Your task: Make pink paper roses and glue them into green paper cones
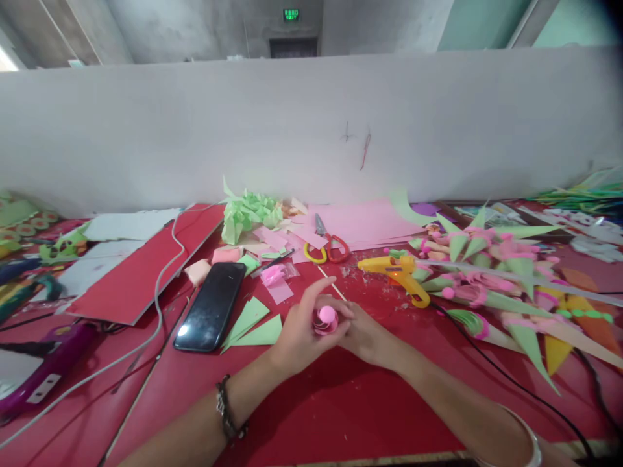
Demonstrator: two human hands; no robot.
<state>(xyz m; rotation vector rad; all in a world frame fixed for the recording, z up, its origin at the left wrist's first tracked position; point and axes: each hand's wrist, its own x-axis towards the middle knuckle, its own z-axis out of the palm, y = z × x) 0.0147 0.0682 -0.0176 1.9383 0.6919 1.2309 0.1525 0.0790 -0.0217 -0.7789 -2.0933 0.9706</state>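
A small pink paper flower (328,316) with a round pink ball at its centre sits between my two hands. My left hand (304,331) curls its fingers and thumb around the flower from the left. From the right, my right hand (363,331) closes on the flower's far side, its fingers partly hidden behind the left ones. A thin pale stick (333,283) shows just beyond my hands. Cut green paper pieces (260,332) lie left of my left hand, beside a black phone (210,308). A yellow glue gun (402,275) rests beyond my right hand.
Scissors (335,248) lie in front of stacked pink paper (365,224). Crumpled green paper (250,213) is heaped at the back. Finished paper flowers (491,272) pile up on the right. A white cable (158,298) crosses a red board (146,272) on the left. A white partition (195,130) stands behind.
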